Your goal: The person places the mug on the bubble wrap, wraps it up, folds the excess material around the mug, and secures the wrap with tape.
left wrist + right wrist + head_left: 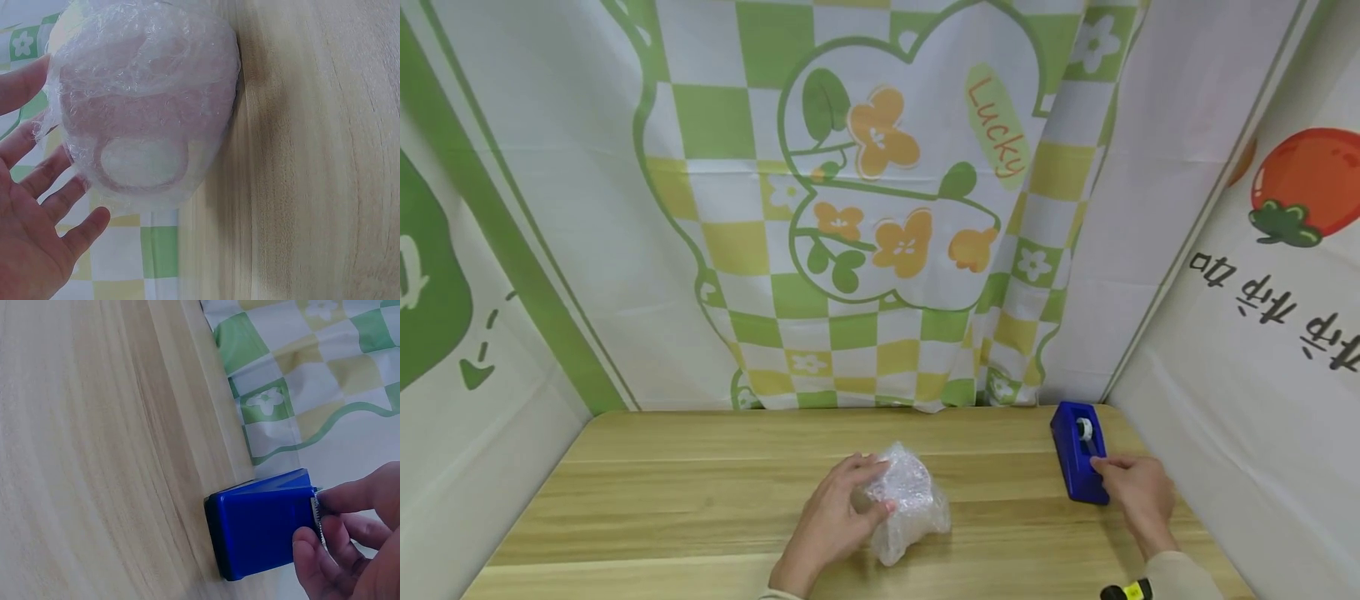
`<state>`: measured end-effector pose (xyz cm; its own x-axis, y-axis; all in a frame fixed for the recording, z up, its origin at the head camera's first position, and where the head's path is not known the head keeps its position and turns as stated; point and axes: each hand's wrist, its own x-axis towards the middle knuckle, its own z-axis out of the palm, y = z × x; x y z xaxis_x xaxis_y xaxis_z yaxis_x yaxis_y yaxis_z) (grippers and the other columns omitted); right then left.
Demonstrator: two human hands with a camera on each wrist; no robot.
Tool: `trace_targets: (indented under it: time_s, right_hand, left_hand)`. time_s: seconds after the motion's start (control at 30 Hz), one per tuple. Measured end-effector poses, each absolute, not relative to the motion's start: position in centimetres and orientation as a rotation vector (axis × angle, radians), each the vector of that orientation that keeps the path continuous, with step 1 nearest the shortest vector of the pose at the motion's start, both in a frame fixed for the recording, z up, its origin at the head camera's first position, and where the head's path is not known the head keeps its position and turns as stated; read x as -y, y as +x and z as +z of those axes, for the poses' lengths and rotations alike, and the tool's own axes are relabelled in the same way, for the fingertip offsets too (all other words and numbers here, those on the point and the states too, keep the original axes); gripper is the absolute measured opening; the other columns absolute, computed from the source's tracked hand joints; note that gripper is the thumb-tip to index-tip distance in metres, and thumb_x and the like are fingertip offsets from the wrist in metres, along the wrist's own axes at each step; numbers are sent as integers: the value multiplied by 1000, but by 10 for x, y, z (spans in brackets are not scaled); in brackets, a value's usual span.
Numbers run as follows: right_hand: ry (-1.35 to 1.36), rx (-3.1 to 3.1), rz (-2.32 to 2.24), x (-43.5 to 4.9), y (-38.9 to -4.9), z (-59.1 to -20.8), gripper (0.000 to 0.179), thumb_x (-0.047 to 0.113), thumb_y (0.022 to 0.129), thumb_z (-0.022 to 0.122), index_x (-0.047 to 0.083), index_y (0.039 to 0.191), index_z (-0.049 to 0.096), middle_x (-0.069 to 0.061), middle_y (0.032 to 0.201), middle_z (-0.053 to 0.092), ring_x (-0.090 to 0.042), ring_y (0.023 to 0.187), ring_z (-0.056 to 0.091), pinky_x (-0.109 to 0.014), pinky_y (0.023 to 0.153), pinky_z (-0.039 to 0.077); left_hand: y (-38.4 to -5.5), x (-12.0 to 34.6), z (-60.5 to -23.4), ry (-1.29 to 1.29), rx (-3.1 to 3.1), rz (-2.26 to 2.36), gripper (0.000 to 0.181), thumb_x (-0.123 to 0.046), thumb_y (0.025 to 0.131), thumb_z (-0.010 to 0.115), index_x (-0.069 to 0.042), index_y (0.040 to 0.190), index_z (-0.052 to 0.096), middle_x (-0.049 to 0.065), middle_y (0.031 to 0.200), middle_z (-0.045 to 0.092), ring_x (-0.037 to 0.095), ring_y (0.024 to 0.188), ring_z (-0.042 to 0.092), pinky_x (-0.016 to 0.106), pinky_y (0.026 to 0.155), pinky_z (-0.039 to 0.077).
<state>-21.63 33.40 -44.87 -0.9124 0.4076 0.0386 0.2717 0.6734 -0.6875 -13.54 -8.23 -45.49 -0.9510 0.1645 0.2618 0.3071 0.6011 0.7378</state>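
Observation:
A mug wrapped in bubble wrap sits on the table; its handle shows through the plastic in the left wrist view. My left hand holds the bundle from the left, with thumb and forefinger on the wrap and the other fingers spread beside it. Farther right, a blue tape dispenser stands near the back corner. My right hand is at its cutter end, where thumb and forefinger pinch the tape's end by the toothed blade. The fingertips hide most of that tape.
The wooden table ends at a hanging checkered cloth at the back. White printed side panels stand at left and right, the right panel close to my right hand. A small black and yellow object shows by my right sleeve.

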Motion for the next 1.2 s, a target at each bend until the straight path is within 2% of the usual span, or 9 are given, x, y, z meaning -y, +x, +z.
trace_targets:
  time_s: [0.2, 0.3, 0.4, 0.5, 0.67, 0.83, 0.97, 1.2]
  right_hand:
    - [-606, 2651, 1116, -331, -213, -444, 34, 31, 92, 70, -1, 98, 78, -4, 68, 72, -18, 61, 69, -39, 68, 47]
    - [-600, 2584, 1256, -330, -211, -445, 30, 22, 92, 69, -7, 95, 76, -7, 70, 72, -16, 61, 68, -34, 69, 53]
    - [-595, 2464, 1516, -329, -210, -446, 29, 11, 93, 64, -16, 101, 71, -9, 75, 71, -14, 63, 68, -28, 66, 59]
    - [-606, 2297, 1766, -329, -209, -451, 26, 2, 92, 60, -21, 103, 65, -6, 75, 68, -11, 63, 67, -27, 65, 61]
    - [-609, 2084, 1995, -331, -209, -459, 14, -3, 89, 56, -14, 95, 61, -8, 72, 65, -13, 64, 69, -25, 67, 61]
    - [-593, 2042, 2091, -328, -202, -455, 16, -5, 94, 50, -15, 103, 59, -8, 77, 66, -13, 71, 72, -27, 78, 60]
    - [-597, 1980, 2167, -324, -197, -450, 17, -4, 98, 46, -13, 101, 60, -7, 76, 68, -13, 71, 73, -28, 80, 60]
    - [-586, 1995, 2160, -321, -192, -452, 19, -2, 98, 43, -11, 104, 59, -6, 80, 71, -10, 78, 72, -28, 86, 58]
  left_hand:
    - [-135, 82, -456, -393, 2650, -1270, 52, -34, 88, 77, -13, 133, 66, 9, 147, 55, 41, 139, 43, 72, 106, 32]
    - [-135, 82, -456, -389, 2649, -1261, 52, -35, 88, 77, -13, 133, 66, 8, 147, 55, 41, 139, 43, 72, 106, 33]
    - [-136, 83, -457, -386, 2644, -1267, 51, -34, 87, 78, -13, 133, 66, 8, 146, 56, 41, 138, 44, 72, 106, 34]
    - [-136, 83, -456, -389, 2638, -1274, 51, -33, 87, 78, -13, 133, 66, 9, 146, 56, 41, 138, 45, 72, 106, 34]
    - [-136, 82, -456, -395, 2638, -1278, 51, -33, 88, 78, -13, 133, 66, 9, 146, 56, 41, 138, 44, 72, 105, 34]
    - [-136, 81, -456, -403, 2621, -1278, 51, -32, 87, 78, -12, 132, 67, 11, 144, 57, 41, 137, 45, 70, 106, 34]
    - [-137, 81, -458, -407, 2609, -1285, 51, -31, 87, 79, -12, 132, 67, 12, 144, 58, 41, 137, 45, 70, 106, 35]
    - [-138, 81, -460, -406, 2591, -1301, 50, -32, 87, 79, -12, 131, 68, 12, 142, 58, 41, 137, 46, 70, 106, 35]
